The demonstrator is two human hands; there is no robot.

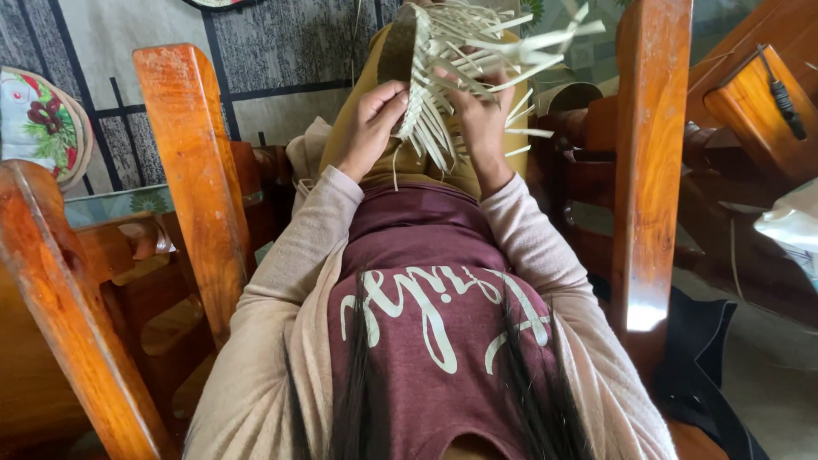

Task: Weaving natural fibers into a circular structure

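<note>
A half-woven basket (400,44) of pale palm strips rests on my lap, its rim turned toward me and many loose strip ends (477,51) fanning out to the right. My left hand (371,123) pinches the strips at the basket's lower left edge. Behind the fan of strips, my right hand (481,119) grips them from the right side, partly hidden. I wear a maroon shirt with pale lettering, a beige cardigan and mustard trousers.
Orange-brown wooden chair posts stand on both sides: one (192,170) left of my arm, one (648,162) right. A wooden table corner with a black cable (780,94) is at upper right. A patterned round cushion (38,119) sits far left. A black bag (699,358) lies on the floor.
</note>
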